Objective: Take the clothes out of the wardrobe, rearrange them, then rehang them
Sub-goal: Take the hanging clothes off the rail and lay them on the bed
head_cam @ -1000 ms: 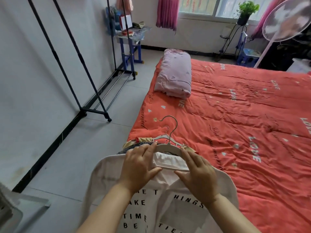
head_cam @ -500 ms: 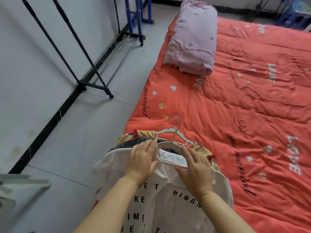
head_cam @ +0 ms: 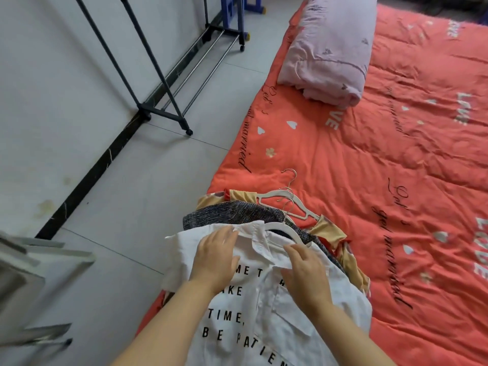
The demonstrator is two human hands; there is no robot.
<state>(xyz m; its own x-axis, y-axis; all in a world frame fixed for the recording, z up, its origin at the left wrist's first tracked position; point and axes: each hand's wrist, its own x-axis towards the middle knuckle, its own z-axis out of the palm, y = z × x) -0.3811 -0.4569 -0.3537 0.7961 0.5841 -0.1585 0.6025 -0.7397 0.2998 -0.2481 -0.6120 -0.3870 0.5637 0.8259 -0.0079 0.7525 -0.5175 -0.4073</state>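
A white shirt [head_cam: 253,318] with black lettering lies on top of a pile of clothes at the near corner of the bed. Its white hanger [head_cam: 284,228] sits inside the collar. My left hand [head_cam: 215,256] lies flat on the shirt's left shoulder, fingers straight, touching the collar. My right hand [head_cam: 305,273] rests on the right side of the collar with fingers loosely bent. Under the shirt lie a dark grey knitted garment [head_cam: 232,213] and a yellow patterned garment [head_cam: 327,229], with two more white hangers [head_cam: 289,199] sticking out toward the bed.
The pile lies on a red quilt [head_cam: 383,167]. A folded pink blanket [head_cam: 330,48] sits further up the bed. A black rolling clothes rack [head_cam: 169,83] stands bare along the left wall. Grey tiled floor lies between rack and bed. A grey object [head_cam: 29,283] is at the lower left.
Both hands have slid down from the hanger onto the shirt's collar and shoulders. The hanger now lies flat on the pile. The camera has tilted further down.
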